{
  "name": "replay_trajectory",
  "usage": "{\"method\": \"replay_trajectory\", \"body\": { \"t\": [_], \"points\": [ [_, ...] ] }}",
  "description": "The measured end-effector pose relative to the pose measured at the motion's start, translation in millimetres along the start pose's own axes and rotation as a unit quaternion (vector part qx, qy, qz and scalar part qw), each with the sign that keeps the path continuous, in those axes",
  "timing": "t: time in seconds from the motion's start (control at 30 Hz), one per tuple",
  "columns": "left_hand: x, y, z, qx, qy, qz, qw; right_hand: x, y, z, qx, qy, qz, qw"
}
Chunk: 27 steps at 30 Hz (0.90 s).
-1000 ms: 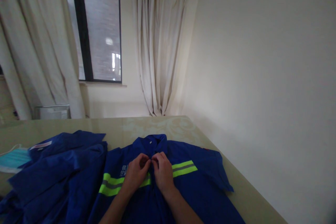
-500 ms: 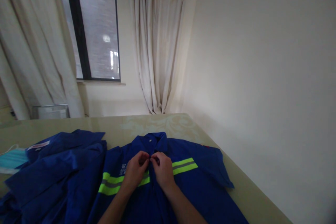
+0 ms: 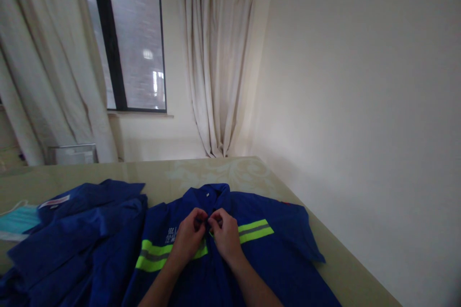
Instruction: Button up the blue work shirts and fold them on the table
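A blue work jacket with yellow-green and grey reflective bands lies spread out front side up, its collar toward the far edge. White lettering shows on the left side of its chest. Just below the collar, my left hand pinches the front edge of the jacket. My right hand pinches the same front opening close beside it, fingertips nearly meeting the left ones. Whatever small part sits between the fingertips is too hidden to make out.
Left of the jacket lies a crumpled blue garment with a light blue face mask beside it. Both rest on a pale green patterned bed or table surface. A white wall borders the right; curtains and a window stand behind.
Both hands stay at the jacket front below the collar, with only small finger movements. The fingertips have drawn slightly apart. The whole view has shifted a little.
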<state>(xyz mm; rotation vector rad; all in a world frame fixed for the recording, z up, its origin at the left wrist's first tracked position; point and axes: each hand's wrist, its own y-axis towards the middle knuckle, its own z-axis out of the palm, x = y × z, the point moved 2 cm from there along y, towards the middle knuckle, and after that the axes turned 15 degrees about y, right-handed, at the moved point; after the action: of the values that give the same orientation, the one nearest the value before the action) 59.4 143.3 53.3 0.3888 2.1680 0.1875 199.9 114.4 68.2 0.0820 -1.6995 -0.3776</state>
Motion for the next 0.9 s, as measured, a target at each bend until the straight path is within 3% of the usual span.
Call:
{"method": "replay_trajectory", "body": {
  "t": [0.23,0.4,0.53,0.9],
  "points": [
    [-3.6,-2.8,2.3,-0.001,0.023,0.015,1.000,-19.9,10.9,-2.5,-0.013,0.080,0.107,0.991],
    [-9.9,-5.9,2.7,-0.032,0.086,0.038,0.995,-28.8,18.7,-2.3,0.001,0.137,0.155,0.978],
    [-12.5,-7.4,2.6,-0.025,0.120,0.039,0.992,-29.2,20.8,-3.3,0.021,0.148,0.184,0.971],
    [-15.7,-10.7,-5.7,-0.001,0.250,0.076,0.965,-22.0,13.9,-2.3,0.014,0.017,0.119,0.993]
  ]
}}
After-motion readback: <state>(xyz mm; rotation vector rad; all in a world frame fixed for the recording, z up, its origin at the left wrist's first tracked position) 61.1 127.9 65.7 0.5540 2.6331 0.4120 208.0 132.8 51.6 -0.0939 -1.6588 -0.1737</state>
